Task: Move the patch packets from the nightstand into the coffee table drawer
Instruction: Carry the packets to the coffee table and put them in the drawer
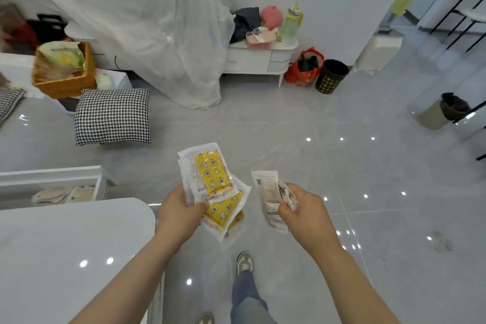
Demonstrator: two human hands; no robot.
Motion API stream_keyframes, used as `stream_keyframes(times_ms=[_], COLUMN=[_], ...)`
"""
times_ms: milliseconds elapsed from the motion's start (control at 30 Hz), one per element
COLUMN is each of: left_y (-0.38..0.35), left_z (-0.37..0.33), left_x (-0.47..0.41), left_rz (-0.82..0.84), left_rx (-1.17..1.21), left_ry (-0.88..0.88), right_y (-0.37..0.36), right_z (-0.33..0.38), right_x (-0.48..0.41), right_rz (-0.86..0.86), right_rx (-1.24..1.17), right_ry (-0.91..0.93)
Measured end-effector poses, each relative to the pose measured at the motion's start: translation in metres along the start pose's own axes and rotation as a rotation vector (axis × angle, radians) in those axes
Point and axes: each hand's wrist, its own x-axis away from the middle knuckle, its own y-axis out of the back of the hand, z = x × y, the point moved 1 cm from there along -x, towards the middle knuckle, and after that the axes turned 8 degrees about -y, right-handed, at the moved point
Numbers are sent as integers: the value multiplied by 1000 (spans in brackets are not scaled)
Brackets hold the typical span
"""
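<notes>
1. The left hand (178,216) grips a fanned stack of yellow packets (213,176) by its lower edge. The right hand (305,214) pinches a thinner bunch of beige packets (268,197). Both bundles are in the air over the floor, well apart from the nightstand (257,59) at the far wall.
2. The open drawer (52,179) lies to the left, beyond the white surface (65,244), with pale packets (63,194) already inside. I'd turn left, tighten on the loose yellow fan — it looks ready to slip — and lower each bundle flat.
3. Nothing I can see blocks the way — the checked pillow (113,116) and wicker basket (65,71) sit farther back.
</notes>
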Motion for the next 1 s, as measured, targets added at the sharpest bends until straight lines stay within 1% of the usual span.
stream_keyframes(times_ms=[267, 533, 733, 1000], left_y=[-25, -25, -3, 56], left_z=[-14, -10, -5, 8], left_x=[-65, -109, -151, -212], left_rz=[-124, -243, -294, -393], left_rx=[-21, -76, 1, 60], left_ry=[69, 201, 285, 415], right_y=[11, -5, -41, -101], right_z=[10, 35, 74, 154], right_x=[-118, -196, -251, -314], right_rz=[154, 322, 420, 513], right_rx=[106, 230, 317, 394], right_ry=[127, 208, 293, 412])
